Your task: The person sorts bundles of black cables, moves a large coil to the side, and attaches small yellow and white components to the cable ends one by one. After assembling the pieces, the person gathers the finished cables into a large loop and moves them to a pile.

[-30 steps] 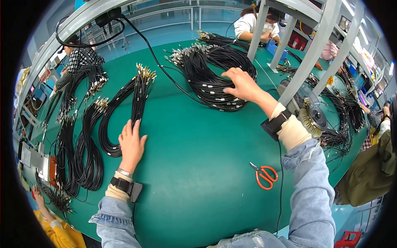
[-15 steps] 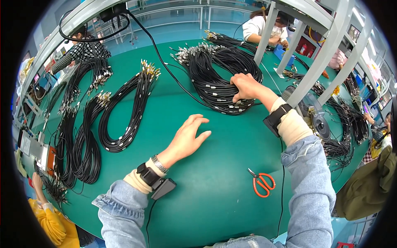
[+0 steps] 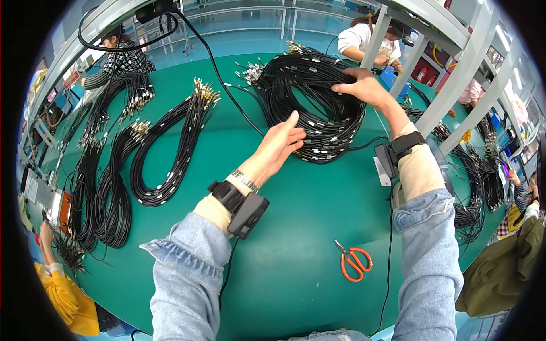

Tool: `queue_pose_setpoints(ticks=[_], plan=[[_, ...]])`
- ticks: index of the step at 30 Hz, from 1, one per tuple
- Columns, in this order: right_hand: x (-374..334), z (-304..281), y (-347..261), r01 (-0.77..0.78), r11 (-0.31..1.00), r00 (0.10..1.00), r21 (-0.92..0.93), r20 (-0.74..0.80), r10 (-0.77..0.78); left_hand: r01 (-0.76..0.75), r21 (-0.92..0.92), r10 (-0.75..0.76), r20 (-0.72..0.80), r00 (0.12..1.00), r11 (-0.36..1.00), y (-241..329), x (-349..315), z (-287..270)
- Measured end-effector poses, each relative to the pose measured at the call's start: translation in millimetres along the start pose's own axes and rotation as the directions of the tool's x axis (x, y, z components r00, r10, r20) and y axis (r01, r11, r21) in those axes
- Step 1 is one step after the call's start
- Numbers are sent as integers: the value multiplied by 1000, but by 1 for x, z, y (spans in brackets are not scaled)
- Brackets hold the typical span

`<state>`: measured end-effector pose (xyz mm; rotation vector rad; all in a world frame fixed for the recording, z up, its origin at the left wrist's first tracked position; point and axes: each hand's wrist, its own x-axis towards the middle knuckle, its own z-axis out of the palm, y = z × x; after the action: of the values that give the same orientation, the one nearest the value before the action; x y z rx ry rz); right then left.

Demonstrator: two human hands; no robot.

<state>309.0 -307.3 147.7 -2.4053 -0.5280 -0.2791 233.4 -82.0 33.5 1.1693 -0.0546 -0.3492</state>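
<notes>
Thick coil of black cables (image 3: 340, 149) lies on the green surface (image 3: 296, 227), ahead of the person and between the two hands. Metal-tipped connector ends (image 3: 250, 74) fan out at its far left; small white tags (image 3: 325, 152) dot the near curve.

Left hand (image 3: 277, 145) is at the coil's near-left edge, fingers out straight, thumb up, palm turned toward the cables — grip flat and clasping nothing; whether the fingertips actually touch, can't tell. Right hand (image 3: 364, 88) is at the far-right curve, thumb stretched inward over the loops; fingers mostly hidden behind the hand, so can't tell if that grip is closed on any strands.

Handling, as a guess: each cable light and bendy, the whole lot fairly heavy, springy and floppy — loops may slide over one another if only a few are pinched. Jackets look smooth, maybe a bit slick. Best hold: both sides of the ring, whole hand around the full thickness, away from the connector ends, likely the delicate part.

Also on the surface: red-handled scissors (image 3: 348, 252) nearer the person, U-shaped cable bundle (image 3: 138, 162) off to the left.
</notes>
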Motion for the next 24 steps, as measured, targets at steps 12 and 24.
queue_pose_setpoints(ticks=[12,24], plan=[[-10,6,2,-3,997,993,75,116,-6,-136,-436,103,-100,990,889,20,72,10],[-87,47,5,136,989,922,59,-372,-104,-300,-615,311,-91,946,729,69,105,28]])
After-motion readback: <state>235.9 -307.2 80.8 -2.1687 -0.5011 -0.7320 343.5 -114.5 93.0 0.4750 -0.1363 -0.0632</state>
